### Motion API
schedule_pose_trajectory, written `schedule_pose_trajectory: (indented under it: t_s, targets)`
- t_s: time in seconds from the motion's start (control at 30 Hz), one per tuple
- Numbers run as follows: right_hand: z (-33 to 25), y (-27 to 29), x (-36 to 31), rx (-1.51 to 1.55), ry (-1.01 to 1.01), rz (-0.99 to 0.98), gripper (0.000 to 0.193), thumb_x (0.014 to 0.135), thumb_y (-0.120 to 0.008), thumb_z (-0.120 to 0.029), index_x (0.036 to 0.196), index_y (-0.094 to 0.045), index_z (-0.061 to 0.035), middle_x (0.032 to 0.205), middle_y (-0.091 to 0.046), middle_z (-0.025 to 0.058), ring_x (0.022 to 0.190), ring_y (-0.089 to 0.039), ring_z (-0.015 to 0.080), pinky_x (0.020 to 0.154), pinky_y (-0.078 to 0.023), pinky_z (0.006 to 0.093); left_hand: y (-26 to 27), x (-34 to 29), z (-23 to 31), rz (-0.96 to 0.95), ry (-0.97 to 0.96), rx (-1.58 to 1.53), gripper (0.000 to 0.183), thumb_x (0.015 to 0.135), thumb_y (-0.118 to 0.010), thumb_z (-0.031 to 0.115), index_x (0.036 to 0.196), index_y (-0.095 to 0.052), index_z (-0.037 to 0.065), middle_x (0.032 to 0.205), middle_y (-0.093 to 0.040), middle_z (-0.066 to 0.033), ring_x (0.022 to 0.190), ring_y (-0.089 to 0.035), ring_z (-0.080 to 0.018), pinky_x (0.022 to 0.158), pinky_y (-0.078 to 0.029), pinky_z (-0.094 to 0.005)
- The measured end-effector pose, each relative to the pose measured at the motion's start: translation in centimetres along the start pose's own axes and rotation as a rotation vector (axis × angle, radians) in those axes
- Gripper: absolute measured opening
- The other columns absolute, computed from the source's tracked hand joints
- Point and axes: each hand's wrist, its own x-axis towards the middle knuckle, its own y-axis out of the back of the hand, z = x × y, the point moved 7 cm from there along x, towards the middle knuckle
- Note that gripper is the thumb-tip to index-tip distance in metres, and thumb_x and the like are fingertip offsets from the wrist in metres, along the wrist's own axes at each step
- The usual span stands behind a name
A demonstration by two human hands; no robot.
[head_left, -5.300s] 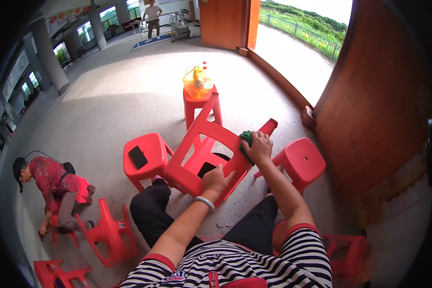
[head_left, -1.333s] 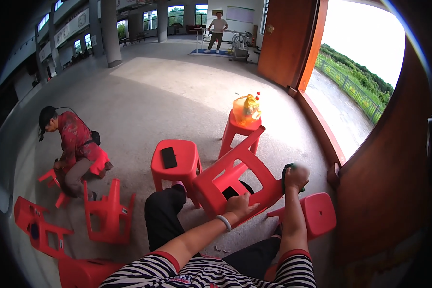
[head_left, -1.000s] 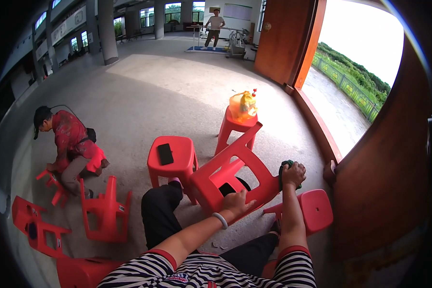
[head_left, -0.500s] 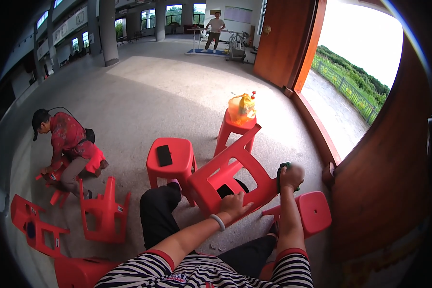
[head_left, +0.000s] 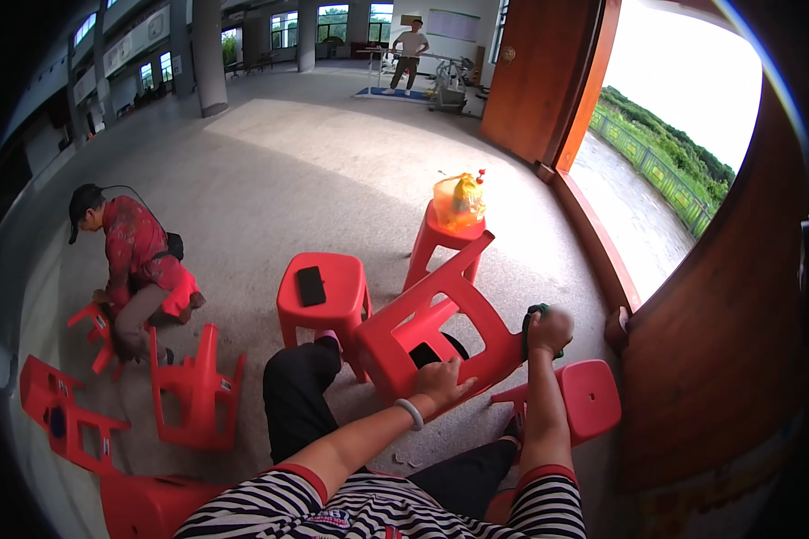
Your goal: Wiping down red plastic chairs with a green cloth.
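Note:
A red plastic stool [head_left: 476, 303] is tilted on its side in front of me, its legs pointing up and to the right. My left hand [head_left: 442, 384] grips its lower side, and a pale bracelet circles that wrist. At the end of a leg on the right, my right hand [head_left: 549, 330] is closed on a dark green cloth [head_left: 532, 317] pressed against the plastic. Part of this hand is blurred. Just left of the tilted stool, an upright red stool [head_left: 342, 286] bears a black flat case [head_left: 311, 286].
An orange plastic bag [head_left: 458, 203] sits on a stool beyond. Another red stool [head_left: 590, 400] stands at my right, near the wooden door [head_left: 719, 377]. Several stools lie tipped over on the left, where a person in red [head_left: 139, 242] bends over one. Another person [head_left: 410, 56] stands far back.
My view has shifted slightly. Both my hands stay almost in place on the tilted stool. At the left, the person in red has shifted the small stool a little.

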Motion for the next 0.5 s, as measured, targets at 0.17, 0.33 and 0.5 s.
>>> schedule_pose_trajectory:
  t_s: [0.17,0.33,0.5]
  targets:
    - [-0.09,-0.09,0.03,-0.01,0.008,0.008,0.038,0.085,-0.063,-0.045,0.104,-0.067,-0.0122,0.114,-0.06,0.0084,0.113,-0.057,0.0292,0.086,-0.05,0.0485,-0.17,0.06,-0.1,0.01,-0.004,0.006,0.052,0.086,-0.064,0.056,0.095,-0.059,0.004,0.075,-0.068,-0.0161,0.071,-0.069,-0.035,0.064,-0.054,-0.0469]
    - [-0.15,-0.42,0.1,-0.005,0.012,0.007,0.038,0.085,-0.063,-0.044,0.105,-0.067,-0.0118,0.114,-0.061,0.0087,0.113,-0.057,0.0293,0.087,-0.05,0.0489,-0.12,0.13,-0.17,0.021,-0.01,0.009,0.054,0.085,-0.065,0.056,0.095,-0.059,0.004,0.074,-0.067,-0.0157,0.07,-0.068,-0.0346,0.064,-0.054,-0.0468]
    - [-0.13,-0.14,0.07,0.004,0.013,-0.004,0.037,0.086,-0.063,-0.042,0.104,-0.067,-0.0106,0.115,-0.062,0.0097,0.114,-0.057,0.03,0.088,-0.05,0.0493,0.2,0.34,0.16,-0.022,0.007,0.005,0.057,0.083,-0.067,0.058,0.095,-0.059,0.003,0.075,-0.067,-0.0159,0.07,-0.068,-0.035,0.064,-0.054,-0.0466]
